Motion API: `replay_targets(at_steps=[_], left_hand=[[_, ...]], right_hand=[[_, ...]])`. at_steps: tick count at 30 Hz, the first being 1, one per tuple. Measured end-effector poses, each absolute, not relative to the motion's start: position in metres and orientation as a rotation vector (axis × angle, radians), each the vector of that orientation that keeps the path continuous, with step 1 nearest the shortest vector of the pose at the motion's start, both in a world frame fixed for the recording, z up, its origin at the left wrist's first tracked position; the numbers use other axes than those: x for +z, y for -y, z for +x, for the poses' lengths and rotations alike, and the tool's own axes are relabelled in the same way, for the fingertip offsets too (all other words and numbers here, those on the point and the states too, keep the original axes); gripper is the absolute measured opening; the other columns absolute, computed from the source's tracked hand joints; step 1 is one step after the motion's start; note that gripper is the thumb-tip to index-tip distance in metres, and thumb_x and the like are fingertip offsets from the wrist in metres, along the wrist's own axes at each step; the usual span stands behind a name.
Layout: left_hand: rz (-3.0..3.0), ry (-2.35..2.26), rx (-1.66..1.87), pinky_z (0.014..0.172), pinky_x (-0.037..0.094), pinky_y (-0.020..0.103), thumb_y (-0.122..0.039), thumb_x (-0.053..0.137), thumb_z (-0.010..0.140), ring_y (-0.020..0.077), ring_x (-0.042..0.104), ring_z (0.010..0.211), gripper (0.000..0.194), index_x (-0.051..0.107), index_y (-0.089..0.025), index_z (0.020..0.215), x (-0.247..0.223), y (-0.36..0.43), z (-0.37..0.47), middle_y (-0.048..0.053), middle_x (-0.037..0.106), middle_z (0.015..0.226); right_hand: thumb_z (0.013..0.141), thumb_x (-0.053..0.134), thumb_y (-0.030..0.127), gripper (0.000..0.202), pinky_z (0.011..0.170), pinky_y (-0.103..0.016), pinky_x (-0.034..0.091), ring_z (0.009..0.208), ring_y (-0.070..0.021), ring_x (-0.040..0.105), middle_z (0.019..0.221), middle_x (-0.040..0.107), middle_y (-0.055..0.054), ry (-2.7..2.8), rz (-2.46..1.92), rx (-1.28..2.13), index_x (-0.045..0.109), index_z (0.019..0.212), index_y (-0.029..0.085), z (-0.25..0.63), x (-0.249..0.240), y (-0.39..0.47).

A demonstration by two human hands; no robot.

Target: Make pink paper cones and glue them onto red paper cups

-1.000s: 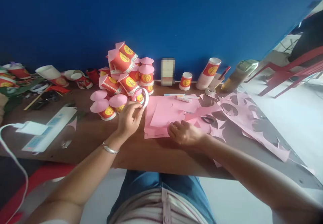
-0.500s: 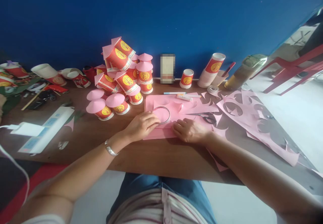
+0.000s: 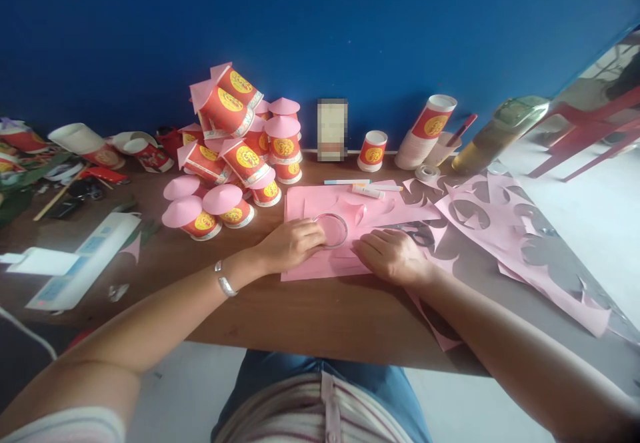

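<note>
Left hand [image 3: 295,246] curled, gripping ring [image 3: 346,232]; right hand [image 3: 390,255] loosely folded, on pink paper [image 3: 311,202]

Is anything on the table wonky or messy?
Yes! Toward the left, the topmost cups sit tilted sideways, while a lower cone-topped cup to their right stands upright. Pink scraps with rounded cutouts also lie scattered on the right.

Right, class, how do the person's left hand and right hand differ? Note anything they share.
The left hand holds the ring at its left edge; the right hand lies curled off the ring's right side. The left hand's wrist wears a silver bracelet; the right hand's wrist shows none. Both hands are backs up over pink paper.
</note>
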State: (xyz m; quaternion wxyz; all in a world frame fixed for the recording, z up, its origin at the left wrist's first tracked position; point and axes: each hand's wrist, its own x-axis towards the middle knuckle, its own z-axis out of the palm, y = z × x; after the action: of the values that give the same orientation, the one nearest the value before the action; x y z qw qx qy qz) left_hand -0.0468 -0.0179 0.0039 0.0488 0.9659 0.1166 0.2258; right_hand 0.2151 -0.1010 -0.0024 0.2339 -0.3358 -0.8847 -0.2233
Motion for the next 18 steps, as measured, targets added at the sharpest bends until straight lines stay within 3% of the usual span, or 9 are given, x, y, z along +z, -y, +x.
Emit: replay_targets(at_steps=[7, 11, 18], left_hand=[[2.858, -0.339, 0.719, 0.081, 0.056, 0.033, -0.021, 0.061, 0.098, 0.0196, 0.066, 0.092, 0.01, 0.068, -0.016, 0.102, -0.001, 0.017, -0.055, 0.009, 0.071, 0.098], [2.801, -0.408, 0.815, 0.087, 0.057, 0.036, -0.022, 0.066, 0.095, 0.0207, 0.066, 0.099, 0.017, 0.065, -0.018, 0.111, 0.004, 0.014, -0.064, 0.01, 0.071, 0.108], [2.773, -0.67, 0.897, 0.073, 0.054, 0.029, -0.019, 0.058, 0.099, 0.0157, 0.065, 0.078, 0.015, 0.063, -0.02, 0.112, 0.009, 0.005, -0.069, 0.003, 0.071, 0.087]], right_hand=[[0.099, 0.054, 0.014, 0.024, 0.058, -0.028, 0.034, 0.06, -0.0131, 0.053, 0.065, 0.061, 0.0, 2.337, -1.066, -0.395, 0.066, 0.078, 0.017, 0.218, -0.011, 0.098], [0.1, 0.054, 0.016, 0.016, 0.058, -0.027, 0.037, 0.062, -0.0129, 0.059, 0.07, 0.068, -0.001, 2.272, -1.09, -0.392, 0.068, 0.092, 0.016, 0.219, -0.013, 0.096], [0.101, 0.05, 0.015, 0.021, 0.053, -0.025, 0.034, 0.057, -0.0105, 0.056, 0.069, 0.066, 0.0, 2.258, -1.185, -0.408, 0.07, 0.097, 0.015, 0.223, -0.01, 0.093]])
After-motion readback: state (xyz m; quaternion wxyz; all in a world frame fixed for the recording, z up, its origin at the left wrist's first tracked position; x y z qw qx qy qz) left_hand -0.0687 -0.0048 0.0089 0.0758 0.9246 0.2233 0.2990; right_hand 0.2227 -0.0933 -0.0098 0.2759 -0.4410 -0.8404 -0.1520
